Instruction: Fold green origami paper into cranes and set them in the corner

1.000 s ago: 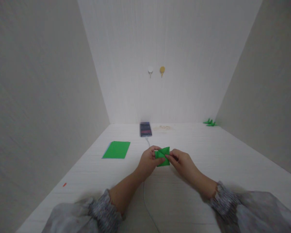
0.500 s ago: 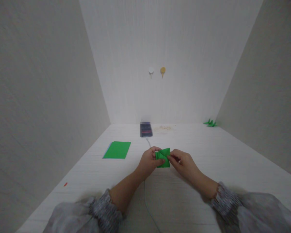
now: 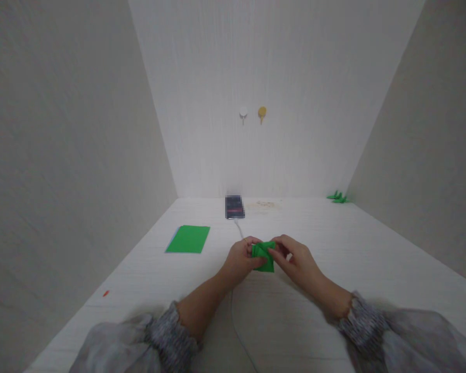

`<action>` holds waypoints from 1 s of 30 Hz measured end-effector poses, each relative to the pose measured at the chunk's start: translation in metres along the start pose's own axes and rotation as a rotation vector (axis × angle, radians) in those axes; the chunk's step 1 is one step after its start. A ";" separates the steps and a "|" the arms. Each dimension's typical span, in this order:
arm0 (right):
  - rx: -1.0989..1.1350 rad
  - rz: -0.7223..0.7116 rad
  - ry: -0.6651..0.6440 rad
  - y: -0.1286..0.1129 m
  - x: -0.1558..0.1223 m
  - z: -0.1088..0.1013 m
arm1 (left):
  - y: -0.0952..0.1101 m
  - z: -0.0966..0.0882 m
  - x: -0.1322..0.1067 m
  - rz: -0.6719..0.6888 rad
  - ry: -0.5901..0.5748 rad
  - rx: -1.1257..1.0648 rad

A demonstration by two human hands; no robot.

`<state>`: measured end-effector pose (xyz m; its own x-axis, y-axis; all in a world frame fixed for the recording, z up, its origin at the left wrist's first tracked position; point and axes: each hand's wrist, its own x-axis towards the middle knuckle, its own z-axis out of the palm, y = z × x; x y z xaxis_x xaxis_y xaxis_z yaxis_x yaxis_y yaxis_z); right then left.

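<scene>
A small piece of folded green paper (image 3: 267,265) is held between my two hands, above the white table. My left hand (image 3: 243,259) grips its left side, thumb across the front and fingers behind. With thumb and index finger, my right hand (image 3: 293,255) pinches the paper's upper right corner. Several creased layers show along the left and top edges. My fingers hide part of the folds.
A stack of green paper sheets (image 3: 188,239) lies on the left. Behind my hands a phone (image 3: 234,207) with a white cable (image 3: 235,321) rests near the back wall. Folded green paper pieces (image 3: 337,197) sit in the back right corner, and a small red scrap (image 3: 106,293) at left.
The green paper's raised upper flap is now pressed lower and flatter under my right fingers. Both hands have shifted very slightly to the right.
</scene>
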<state>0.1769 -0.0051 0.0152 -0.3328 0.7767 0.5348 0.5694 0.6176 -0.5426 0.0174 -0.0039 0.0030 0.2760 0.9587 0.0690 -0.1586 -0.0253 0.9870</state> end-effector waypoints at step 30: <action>-0.059 -0.064 -0.088 0.003 0.001 0.004 | -0.006 0.001 -0.001 0.173 0.034 0.533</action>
<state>0.1754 -0.0018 0.0119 -0.4326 0.7456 0.5069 0.5873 0.6596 -0.4690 0.0195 -0.0050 -0.0027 0.2561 0.9362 0.2405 0.3051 -0.3144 0.8989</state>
